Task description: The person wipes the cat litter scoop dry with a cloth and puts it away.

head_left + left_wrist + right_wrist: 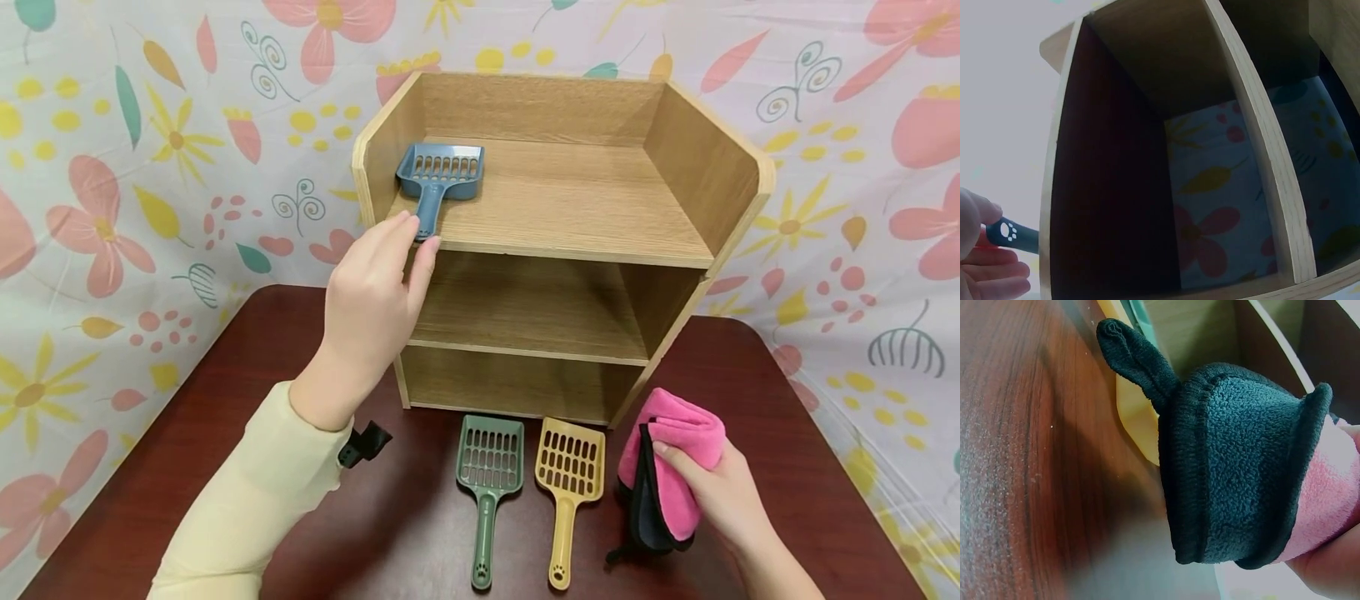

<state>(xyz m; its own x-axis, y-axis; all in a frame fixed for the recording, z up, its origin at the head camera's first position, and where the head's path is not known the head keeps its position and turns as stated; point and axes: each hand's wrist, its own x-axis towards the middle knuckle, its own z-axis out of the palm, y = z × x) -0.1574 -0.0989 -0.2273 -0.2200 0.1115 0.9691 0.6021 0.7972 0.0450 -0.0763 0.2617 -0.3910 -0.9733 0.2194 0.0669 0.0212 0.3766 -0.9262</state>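
Note:
A blue litter scoop (441, 171) lies on the top shelf at its left end, its handle reaching over the front edge. My left hand (372, 287) pinches the end of that handle between thumb and fingertips. Close up in the left wrist view, the paw-print handle end (1011, 234) sits between the digits of my left hand (988, 256). My right hand (716, 492) grips a folded cloth (686, 429), pink on one side and dark with black edging on the other. Its dark side (1247, 469) and a hanging loop fill much of the right wrist view.
A wooden shelf unit (540, 350) with three levels stands on the dark red table (420, 533). In front of it lie a green litter scoop (486, 492) and a yellow litter scoop (567, 492), handles toward me. Behind hangs a flowered curtain (180, 167).

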